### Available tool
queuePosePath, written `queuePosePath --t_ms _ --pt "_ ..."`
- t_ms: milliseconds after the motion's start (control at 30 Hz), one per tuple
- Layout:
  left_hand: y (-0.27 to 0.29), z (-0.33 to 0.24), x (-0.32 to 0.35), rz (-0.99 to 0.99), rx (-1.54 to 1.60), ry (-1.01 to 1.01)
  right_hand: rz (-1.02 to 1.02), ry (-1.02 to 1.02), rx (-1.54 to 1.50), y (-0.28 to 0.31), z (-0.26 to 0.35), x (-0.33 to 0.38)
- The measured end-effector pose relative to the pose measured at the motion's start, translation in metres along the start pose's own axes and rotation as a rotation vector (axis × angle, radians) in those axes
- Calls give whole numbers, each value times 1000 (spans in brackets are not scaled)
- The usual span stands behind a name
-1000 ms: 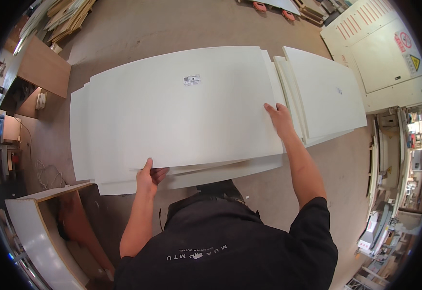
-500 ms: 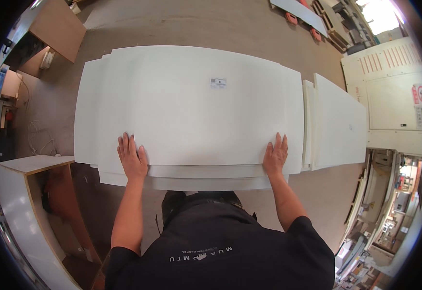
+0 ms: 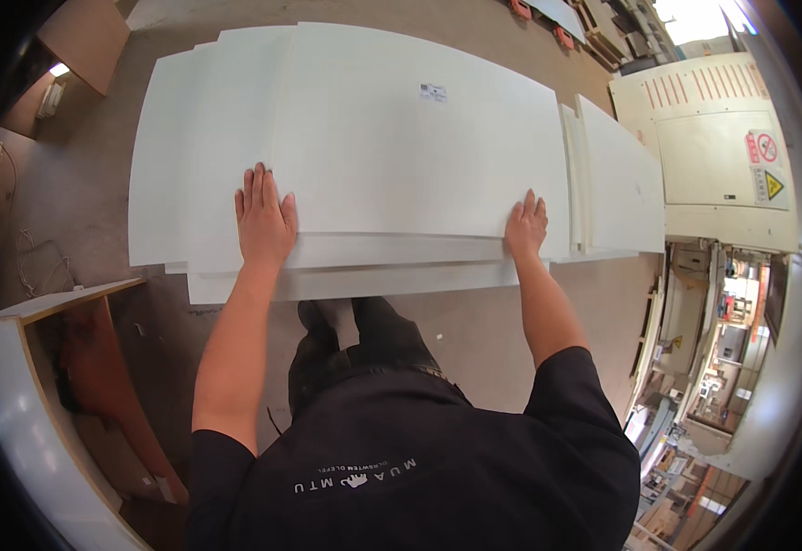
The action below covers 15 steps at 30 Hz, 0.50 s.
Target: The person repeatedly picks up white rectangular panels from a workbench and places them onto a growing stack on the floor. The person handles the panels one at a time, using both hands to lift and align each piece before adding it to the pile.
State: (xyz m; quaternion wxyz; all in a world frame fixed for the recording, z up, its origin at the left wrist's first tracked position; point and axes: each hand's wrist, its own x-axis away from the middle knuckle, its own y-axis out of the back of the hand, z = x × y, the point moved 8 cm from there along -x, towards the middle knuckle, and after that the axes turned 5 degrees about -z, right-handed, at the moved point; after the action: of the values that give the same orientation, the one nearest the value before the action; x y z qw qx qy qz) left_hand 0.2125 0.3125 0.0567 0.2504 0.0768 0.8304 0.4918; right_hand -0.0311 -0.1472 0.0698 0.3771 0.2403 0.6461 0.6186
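Observation:
A stack of large white panels (image 3: 373, 138) lies flat in front of me, the lower boards sticking out toward me as stepped edges. My left hand (image 3: 263, 220) rests palm down on the near edge of the top panel, fingers together and pointing away. My right hand (image 3: 527, 228) lies flat on the same edge farther right, fingers slightly spread. Neither hand grips anything. A small label (image 3: 432, 91) sits on the top panel's far part.
Narrower white boards (image 3: 617, 184) lie to the right of the stack. A cream machine cabinet (image 3: 713, 147) with warning stickers stands at the right. A curved white and wood piece (image 3: 43, 386) is at my lower left. The floor (image 3: 61, 202) is brown.
The view has tipped closer over the stack. Both hands have gone from gripping the panel's edge and side to lying flat on its near edge, and the top panel sits squarer on the stack.

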Motion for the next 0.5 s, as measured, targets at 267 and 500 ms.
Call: queuePosePath --t_ms 267,500 --pt "3 3 -1 -66 6 21 82 -23 104 -6 -8 12" --pt "11 1 1 -139 -23 -23 76 144 -155 -14 -22 -8"
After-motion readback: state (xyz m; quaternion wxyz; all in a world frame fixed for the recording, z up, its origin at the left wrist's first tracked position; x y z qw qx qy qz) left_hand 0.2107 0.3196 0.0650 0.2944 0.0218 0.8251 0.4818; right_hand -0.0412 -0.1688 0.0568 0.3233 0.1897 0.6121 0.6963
